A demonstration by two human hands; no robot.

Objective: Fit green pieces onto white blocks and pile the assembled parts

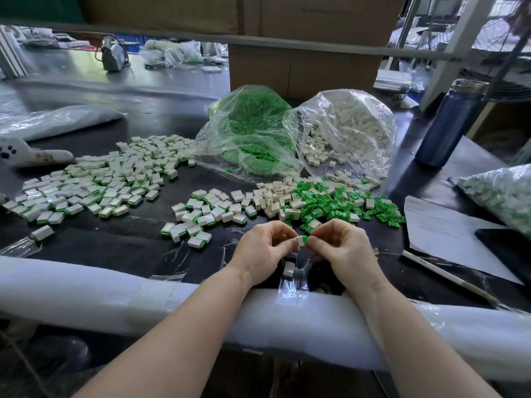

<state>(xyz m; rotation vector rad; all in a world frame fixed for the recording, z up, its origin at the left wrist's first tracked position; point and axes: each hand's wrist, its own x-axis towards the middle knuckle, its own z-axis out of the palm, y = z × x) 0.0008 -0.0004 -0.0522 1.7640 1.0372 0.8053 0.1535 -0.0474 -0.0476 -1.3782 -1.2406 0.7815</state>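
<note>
My left hand (263, 248) pinches a small white block (300, 241) near the table's front edge. My right hand (339, 245) pinches a green piece (305, 239) pressed against the block's right end. Another white block (288, 268) lies just below my hands. Loose green pieces (330, 206) and white blocks (273, 196) are heaped straight ahead. Assembled parts (94, 179) spread in a wide pile at the left, with a smaller group (198, 222) nearer to me.
A clear bag of green pieces (250, 130) and a clear bag of white blocks (353, 127) lie open behind the heaps. A dark blue bottle (451, 124), a sheet of paper (448, 234), a pen (439, 272) and a bag of parts (502, 193) are on the right. White foam padding (115, 294) covers the table's front edge.
</note>
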